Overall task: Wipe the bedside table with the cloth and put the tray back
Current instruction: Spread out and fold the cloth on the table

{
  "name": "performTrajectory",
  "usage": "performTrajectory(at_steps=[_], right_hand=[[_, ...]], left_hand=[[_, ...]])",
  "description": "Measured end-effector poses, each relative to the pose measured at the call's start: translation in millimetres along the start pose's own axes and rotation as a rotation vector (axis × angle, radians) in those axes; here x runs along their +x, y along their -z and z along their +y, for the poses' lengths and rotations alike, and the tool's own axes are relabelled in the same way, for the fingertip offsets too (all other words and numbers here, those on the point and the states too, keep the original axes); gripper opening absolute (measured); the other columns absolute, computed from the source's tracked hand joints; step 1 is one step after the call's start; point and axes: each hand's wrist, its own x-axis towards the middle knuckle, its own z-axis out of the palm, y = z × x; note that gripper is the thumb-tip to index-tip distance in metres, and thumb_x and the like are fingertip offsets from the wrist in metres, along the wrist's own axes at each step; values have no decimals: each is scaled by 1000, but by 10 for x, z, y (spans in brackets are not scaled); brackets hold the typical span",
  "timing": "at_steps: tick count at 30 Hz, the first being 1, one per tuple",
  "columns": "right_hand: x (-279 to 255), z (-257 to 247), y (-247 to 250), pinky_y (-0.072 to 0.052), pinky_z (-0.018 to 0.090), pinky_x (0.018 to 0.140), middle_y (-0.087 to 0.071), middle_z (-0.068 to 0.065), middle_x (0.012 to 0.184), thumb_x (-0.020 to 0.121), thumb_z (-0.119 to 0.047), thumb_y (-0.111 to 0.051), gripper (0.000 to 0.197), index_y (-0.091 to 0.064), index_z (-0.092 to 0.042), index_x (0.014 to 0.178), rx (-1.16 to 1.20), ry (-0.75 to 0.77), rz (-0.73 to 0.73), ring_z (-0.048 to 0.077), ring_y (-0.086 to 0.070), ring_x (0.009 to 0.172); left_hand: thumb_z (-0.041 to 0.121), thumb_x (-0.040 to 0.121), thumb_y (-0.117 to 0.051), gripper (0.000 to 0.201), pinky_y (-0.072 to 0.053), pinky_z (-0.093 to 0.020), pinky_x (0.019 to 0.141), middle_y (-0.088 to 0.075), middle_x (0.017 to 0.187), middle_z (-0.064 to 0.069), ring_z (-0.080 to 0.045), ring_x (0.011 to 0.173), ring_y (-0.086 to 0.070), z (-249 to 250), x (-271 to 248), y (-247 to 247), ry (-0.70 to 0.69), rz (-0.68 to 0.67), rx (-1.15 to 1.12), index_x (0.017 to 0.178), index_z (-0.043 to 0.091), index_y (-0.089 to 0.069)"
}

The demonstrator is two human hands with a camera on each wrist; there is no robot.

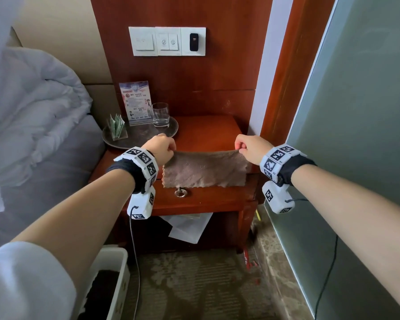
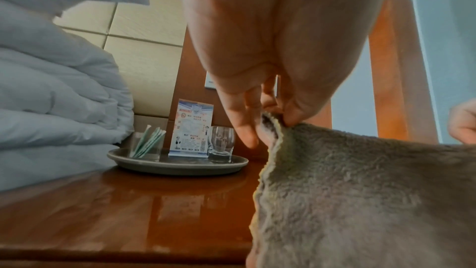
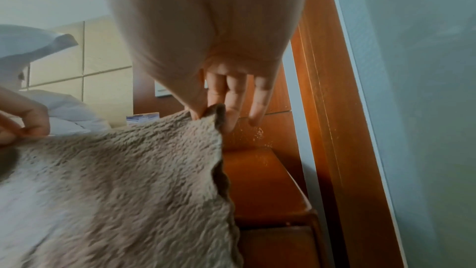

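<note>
A brown fleecy cloth (image 1: pixel 204 169) hangs stretched between my two hands above the front edge of the red-brown bedside table (image 1: pixel 208 132). My left hand (image 1: pixel 169 148) pinches its top left corner (image 2: pixel 273 121). My right hand (image 1: pixel 240 146) pinches the top right corner (image 3: pixel 208 111), other fingers hanging straight. The cloth (image 2: pixel 360 201) falls over the drawer front. A round grey tray (image 1: pixel 173 131) sits at the table's back left, just beyond my left hand, and carries a glass (image 1: pixel 160 114), a printed card stand (image 1: pixel 136 102) and a small holder of green packets (image 1: pixel 116 128).
The bed with white duvet (image 1: pixel 32 116) presses against the table's left side. A wall and frosted glass panel (image 1: pixel 356 135) close in on the right. The drawer's ring pull (image 1: pixel 180 192) shows under the cloth. A white bin (image 1: pixel 111 285) stands on the carpet at lower left.
</note>
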Motion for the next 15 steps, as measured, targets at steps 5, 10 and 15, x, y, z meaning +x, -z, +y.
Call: performTrajectory(at_steps=[5, 10, 15], right_hand=[[495, 90, -104, -52, 33, 75, -58, 3, 92, 98, -14, -45, 11, -51, -23, 96, -15, -14, -71, 24, -61, 85], [903, 150, -174, -49, 29, 74, -59, 5, 97, 98, -13, -45, 13, -55, -19, 104, -15, -41, -116, 24, -61, 88], [1119, 147, -234, -53, 36, 86, -58, 5, 98, 97, -11, -45, 17, -58, -16, 107, -37, -64, -197, 26, -61, 94]], left_hand=[[2, 88, -45, 32, -43, -34, 94, -54, 119, -12, -28, 112, -52, -164, 475, -92, 8, -85, 11, 109, 12, -66], [0, 88, -43, 34, -42, -31, 91, -54, 119, -11, -27, 112, -52, -278, 826, -221, 34, -137, -1, 109, 13, -66], [2, 86, -46, 31, -52, -33, 87, -66, 110, -6, -23, 100, -61, -393, 1041, -257, 48, -193, -7, 99, 21, -68]])
